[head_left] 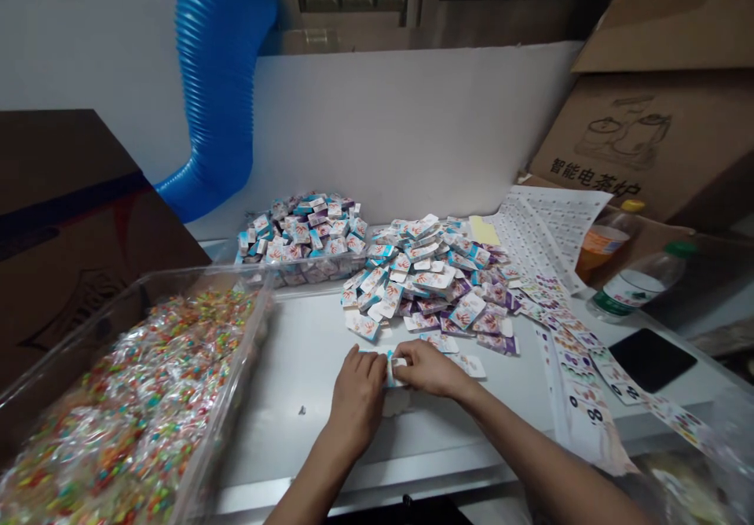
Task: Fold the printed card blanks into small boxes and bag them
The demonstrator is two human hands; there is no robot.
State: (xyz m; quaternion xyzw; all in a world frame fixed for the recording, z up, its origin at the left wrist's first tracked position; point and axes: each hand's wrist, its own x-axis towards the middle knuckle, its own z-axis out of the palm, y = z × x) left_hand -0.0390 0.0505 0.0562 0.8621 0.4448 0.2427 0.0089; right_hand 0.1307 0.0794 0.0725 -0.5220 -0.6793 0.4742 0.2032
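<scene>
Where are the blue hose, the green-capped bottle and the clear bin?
Blue hose [219, 77]: head view, middle of its upright run.
Green-capped bottle [625, 288]: head view, on its label.
Clear bin [200, 276]: head view, on its far rim.

A small white printed packet [396, 368] is mostly hidden by the left hand [356, 395] and right hand [427, 369], its print unreadable.

The white worktop [294, 383] carries a clear plastic tub [200, 273] of wrapped sweets at its left edge, a loose pile of sachets [427, 273] towards the back, and printed sticker sheets [580, 399] along its right edge.
</scene>
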